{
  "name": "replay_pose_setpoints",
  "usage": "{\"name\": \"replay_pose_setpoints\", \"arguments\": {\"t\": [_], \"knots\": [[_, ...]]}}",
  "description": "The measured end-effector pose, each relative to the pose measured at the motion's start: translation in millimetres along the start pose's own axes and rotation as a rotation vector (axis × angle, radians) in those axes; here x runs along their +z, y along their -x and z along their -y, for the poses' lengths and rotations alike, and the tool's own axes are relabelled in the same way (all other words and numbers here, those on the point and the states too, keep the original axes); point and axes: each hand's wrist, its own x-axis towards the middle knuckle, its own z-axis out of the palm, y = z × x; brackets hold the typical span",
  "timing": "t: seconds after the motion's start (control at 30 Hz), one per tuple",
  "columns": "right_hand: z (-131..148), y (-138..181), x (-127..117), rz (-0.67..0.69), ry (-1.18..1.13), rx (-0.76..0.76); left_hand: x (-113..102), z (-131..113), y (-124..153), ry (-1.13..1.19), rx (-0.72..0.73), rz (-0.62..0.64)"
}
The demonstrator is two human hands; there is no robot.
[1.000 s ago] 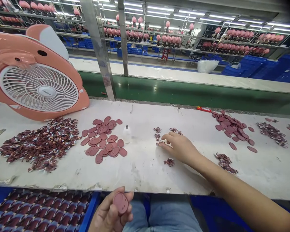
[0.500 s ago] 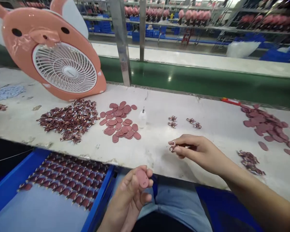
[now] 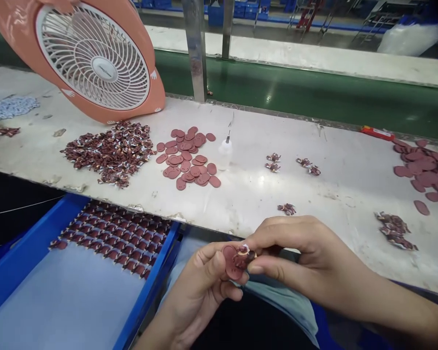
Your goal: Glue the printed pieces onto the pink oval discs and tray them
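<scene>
Between thumb and fingers, my left hand [image 3: 208, 282] holds a flat oval reddish-brown disc [image 3: 230, 265] in front of the table edge. My right hand [image 3: 299, 257] pinches a small dark-red figurine piece [image 3: 245, 255] with a white band and presses it against the disc's face. The fingertips of both hands meet there and partly hide the two parts. Just beyond my right hand lies one similar figurine piece [image 3: 286, 209]. Farther back are a few more figurine pieces [image 3: 273, 162], beside a small white bottle with a needle tip [image 3: 226, 145].
Loose oval discs [image 3: 186, 155] and a heap of figurine pieces [image 3: 109, 153] cover the left of the table. An orange fan [image 3: 156, 92] stands behind them. Below is a blue tray [image 3: 168, 253] with rows of assembled pieces. More discs [image 3: 427, 170] and a red tube [image 3: 377, 133] lie right.
My right hand has brought a figurine piece from above the table to the disc in my left hand. Another piece now shows on the table near it. The view has tilted down.
</scene>
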Motion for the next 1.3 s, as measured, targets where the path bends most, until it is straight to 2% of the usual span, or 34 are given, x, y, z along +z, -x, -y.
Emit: {"name": "replay_pose_setpoints", "arguments": {"t": [0.33, 0.6, 1.3], "knots": [[1.3, -0.8, 0.7, 0.049, 0.034, -0.015, 0.1, 1.1, 3.5, -0.031, -0.018, 0.002], [8.5, -0.1, -1.8, 0.076, 0.048, -0.027, -5.3, 3.7, -0.2, -0.051, -0.032, 0.07], [5.8, -5.3, 3.2, 0.121, 0.134, -0.042, -7.9, 3.0, 0.9, -0.041, -0.05, -0.009]]}}
